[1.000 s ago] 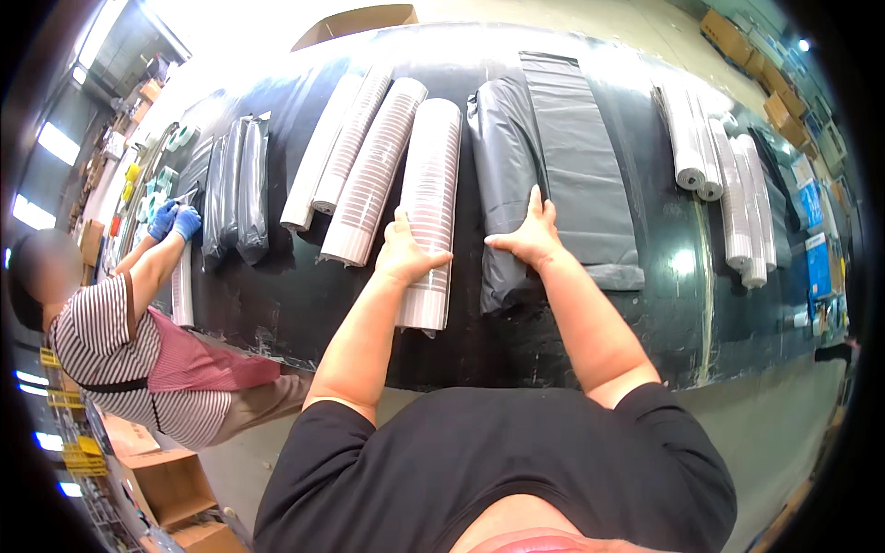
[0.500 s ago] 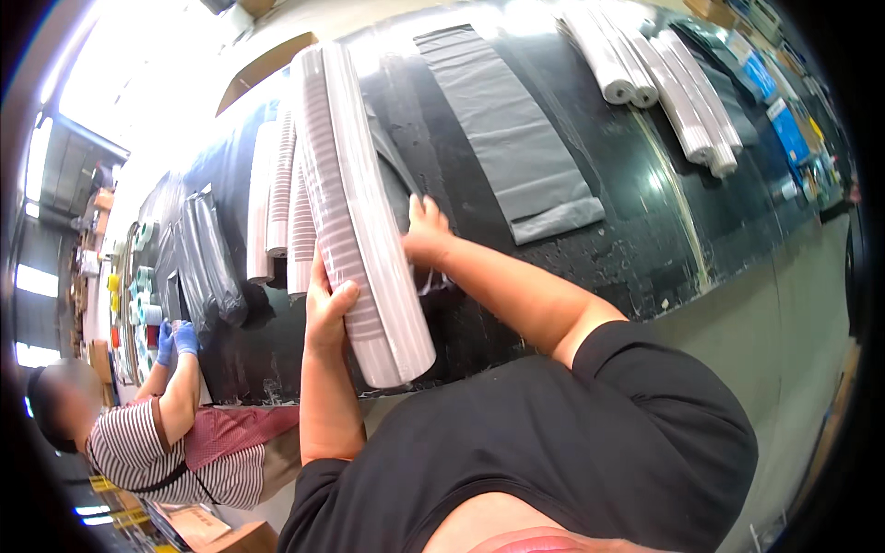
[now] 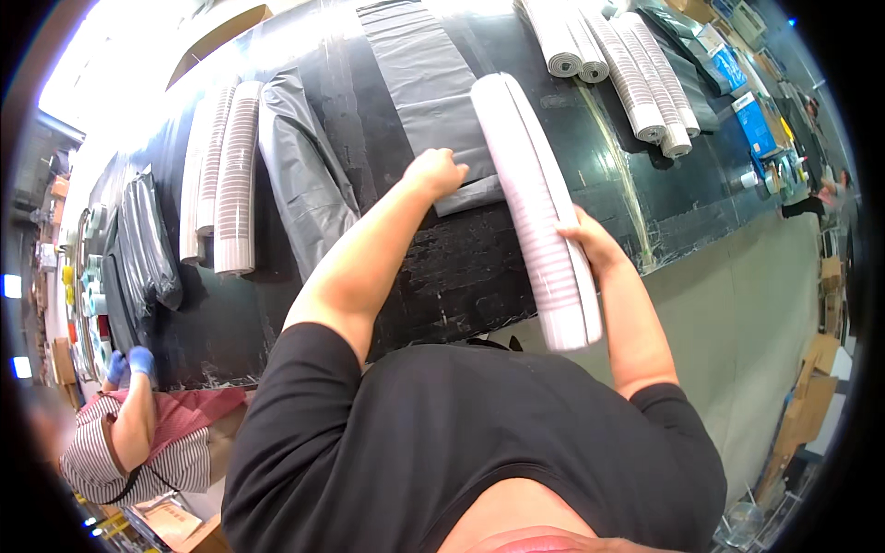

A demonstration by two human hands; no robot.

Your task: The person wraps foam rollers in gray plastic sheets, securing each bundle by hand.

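Wrapped roll (image 3: 524, 198): pale with faint stripes, under clear shiny film, a lengthwise edge running down its right side; it lies aslant, far end leaning left over the table (image 3: 442, 267), near end reaching past the near edge, with floor (image 3: 710, 258) showing beyond it. Whether it touches the tabletop cannot be told.
Right hand (image 3: 593, 241): closed about the roll's right side at the near half, thumb toward the top, the other fingers mostly hidden; it holds the roll.
Left hand (image 3: 436, 173): to the left of the roll, over the near end of the flat grey plastic (image 3: 419, 78); fingers bent, grip narrow, though whether anything is pinched cannot be told.
Flat grey plastic: stretches from the far side toward the near, its near end a folded band beside the roll.
Loose grey bag (image 3: 304, 166): left of the flat plastic, creased, its near part beside the left forearm (image 3: 364, 253).
Striped rolls (image 3: 238, 175): farther left, side by side, running far to near.
Dark bundles (image 3: 152, 240): left of those rolls, in shiny plastic.
Far right: pale rolls (image 3: 636, 88) in a group, then blue boxes (image 3: 758, 124).
Co-worker (image 3: 138, 452): near left, striped top, blue-gloved hands (image 3: 138, 360) at the table's edge.
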